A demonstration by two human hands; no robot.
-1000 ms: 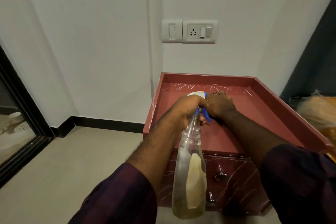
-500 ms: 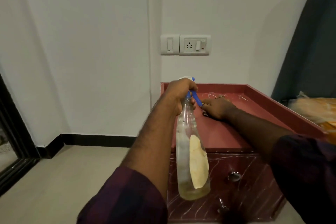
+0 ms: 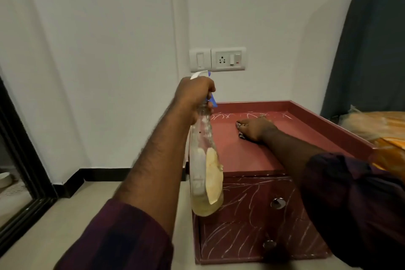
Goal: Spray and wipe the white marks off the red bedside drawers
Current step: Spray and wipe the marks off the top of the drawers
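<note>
The red bedside drawers stand against the white wall, with a raised rim round the top. White scribbles run along the back of the top and cover both drawer fronts. My left hand grips the neck of a clear spray bottle with a blue trigger and a peeling label, held in the air left of the drawers. My right hand lies flat on the top, pressing a small patterned cloth just in front of the scribbles.
A switch and socket plate sits on the wall above the drawers. A bed with orange bedding and a dark headboard adjoins on the right. A black-framed door stands at the left. Beige floor lies in front.
My left hand lifted the spray bottle up and to the left, away from the top. My right hand slid the cloth back toward the scribbles. The view pulled back and up.
</note>
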